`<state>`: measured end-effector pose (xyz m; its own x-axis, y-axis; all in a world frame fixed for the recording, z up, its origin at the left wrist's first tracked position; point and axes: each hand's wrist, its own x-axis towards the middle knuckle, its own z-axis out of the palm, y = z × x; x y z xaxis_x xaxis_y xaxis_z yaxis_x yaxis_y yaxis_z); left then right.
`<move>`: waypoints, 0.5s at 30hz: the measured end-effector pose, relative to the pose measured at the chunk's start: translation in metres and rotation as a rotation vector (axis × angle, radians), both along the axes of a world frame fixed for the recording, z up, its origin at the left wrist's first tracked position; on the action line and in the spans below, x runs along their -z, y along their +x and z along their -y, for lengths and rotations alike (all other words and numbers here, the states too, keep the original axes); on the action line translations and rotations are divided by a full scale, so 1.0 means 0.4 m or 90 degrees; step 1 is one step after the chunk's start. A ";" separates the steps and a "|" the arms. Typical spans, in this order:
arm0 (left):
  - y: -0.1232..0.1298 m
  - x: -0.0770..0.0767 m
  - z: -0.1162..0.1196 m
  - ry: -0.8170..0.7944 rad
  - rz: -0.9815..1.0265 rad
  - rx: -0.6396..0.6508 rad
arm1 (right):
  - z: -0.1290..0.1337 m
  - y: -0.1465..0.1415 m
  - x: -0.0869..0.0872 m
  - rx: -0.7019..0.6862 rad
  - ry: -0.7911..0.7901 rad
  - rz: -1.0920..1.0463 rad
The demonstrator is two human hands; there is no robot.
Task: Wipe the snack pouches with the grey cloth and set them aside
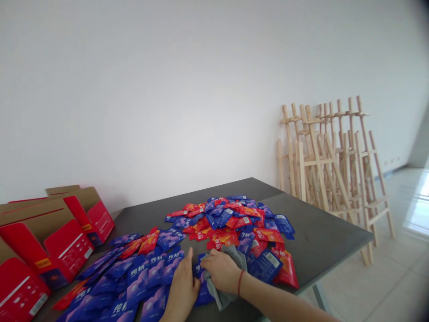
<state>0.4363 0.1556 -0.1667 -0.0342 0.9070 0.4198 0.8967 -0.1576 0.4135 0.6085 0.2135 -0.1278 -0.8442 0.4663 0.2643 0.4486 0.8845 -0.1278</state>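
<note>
My right hand (pixel 223 270), with a thin red band at the wrist, is closed on a grey cloth (pixel 236 258). Under and beside the cloth lies a blue packet (pixel 204 293), partly hidden by both hands. Just to the left, my left hand (pixel 183 286) rests at the edge of that packet with its fingers extended and thumb apart. Rows of blue packets (pixel 137 277) with a few red ones lie left of my hands. Beyond them is a loose heap of red and blue packets (pixel 217 217), which spreads down to the right of the cloth.
Open red cardboard boxes (pixel 69 248) line the left side of the dark table (pixel 318 232). Wooden easels (pixel 321 161) lean against the white wall (pixel 187 98) at the right, beyond the table's edge. Tiled floor (pixel 385 277) shows at the lower right.
</note>
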 end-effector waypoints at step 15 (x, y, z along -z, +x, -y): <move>0.034 -0.035 0.038 -0.107 0.050 -0.004 | -0.053 0.010 -0.016 -0.159 -0.023 0.011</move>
<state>0.4497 0.1406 -0.1525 -0.0666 0.9637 0.2587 0.8610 -0.0755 0.5029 0.6124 0.2348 -0.1214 -0.9387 0.2510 0.2363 0.2185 0.9634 -0.1557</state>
